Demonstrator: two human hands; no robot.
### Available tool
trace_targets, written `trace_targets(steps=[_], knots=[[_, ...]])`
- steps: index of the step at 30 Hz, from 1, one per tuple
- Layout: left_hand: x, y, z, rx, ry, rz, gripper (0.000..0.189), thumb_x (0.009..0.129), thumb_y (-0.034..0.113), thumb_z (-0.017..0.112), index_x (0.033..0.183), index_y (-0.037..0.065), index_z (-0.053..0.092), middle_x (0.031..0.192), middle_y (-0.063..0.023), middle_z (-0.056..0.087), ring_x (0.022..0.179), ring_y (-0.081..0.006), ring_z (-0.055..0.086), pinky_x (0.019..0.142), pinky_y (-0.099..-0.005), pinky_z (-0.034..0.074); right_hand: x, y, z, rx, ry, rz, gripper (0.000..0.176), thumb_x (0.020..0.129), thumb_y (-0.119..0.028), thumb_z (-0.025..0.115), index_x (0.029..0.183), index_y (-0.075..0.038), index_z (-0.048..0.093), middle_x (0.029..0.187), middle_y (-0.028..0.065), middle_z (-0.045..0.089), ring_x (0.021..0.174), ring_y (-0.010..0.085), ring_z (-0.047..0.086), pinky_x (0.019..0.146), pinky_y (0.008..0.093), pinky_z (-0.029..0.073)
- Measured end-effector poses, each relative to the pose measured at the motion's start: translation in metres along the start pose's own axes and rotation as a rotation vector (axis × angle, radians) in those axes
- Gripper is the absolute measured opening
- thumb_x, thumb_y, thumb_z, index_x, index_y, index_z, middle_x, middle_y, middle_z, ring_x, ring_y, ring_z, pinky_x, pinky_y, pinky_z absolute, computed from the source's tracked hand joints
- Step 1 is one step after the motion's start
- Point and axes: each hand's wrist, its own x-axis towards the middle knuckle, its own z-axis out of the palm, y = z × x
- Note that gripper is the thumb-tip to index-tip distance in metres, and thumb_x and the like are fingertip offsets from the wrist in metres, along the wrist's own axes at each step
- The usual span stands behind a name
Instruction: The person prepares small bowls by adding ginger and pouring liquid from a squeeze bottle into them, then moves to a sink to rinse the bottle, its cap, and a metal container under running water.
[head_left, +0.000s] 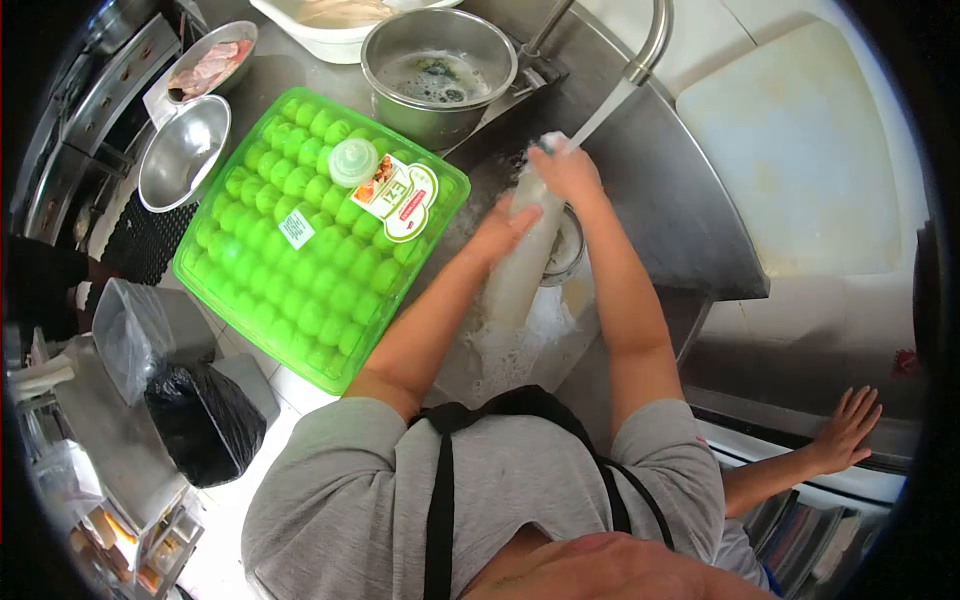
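Note:
My right hand (568, 175) is closed round the upper end of a long, translucent whitish plastic bottle (530, 250), directly below the running tap (638, 65). Lower down, my left hand (505, 230) wraps the bottle's left side. The bottle slants down into the steel sink (640, 160), its lower end amid foamy water. Falling water meets the bottle's top by my right fingers. Behind the bottle, a round metal rim (570, 262) is partly hidden.
A green see-through egg box (300, 290), with a white plastic cap (353, 162) on top, stands left. A soapy steel pot (440, 85), a steel bowl (185, 155) and a white tub (330, 40) lie beyond. Another person's hand (848, 435) rests at right.

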Motion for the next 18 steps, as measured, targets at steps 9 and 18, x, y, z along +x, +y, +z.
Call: trace_targets(steps=[9,18], knots=[[-0.019,0.029,0.001,-0.754,-0.429,-0.370,0.059,0.073,0.034,0.064,0.117,0.003,0.042,0.101,-0.0122,0.055,0.087,-0.0233,0.056,0.074,-0.0373,0.047,0.006,0.044,0.032,0.967,0.020,0.119,0.038,0.075,-0.034,0.060,0.096,-0.003,0.060,0.086,0.0085,0.060,0.077,0.0150,0.055,0.071,0.0281,0.044],[-0.010,0.029,0.000,-0.225,-0.116,-0.207,0.063,0.072,0.041,0.062,0.118,0.005,0.041,0.108,-0.0128,0.052,0.093,-0.0237,0.054,0.078,-0.0383,0.045,-0.001,-0.005,0.013,0.246,0.108,0.121,0.039,0.074,-0.033,0.060,0.103,-0.007,0.057,0.093,0.0151,0.060,0.090,0.0279,0.058,0.078,0.0352,0.044]])
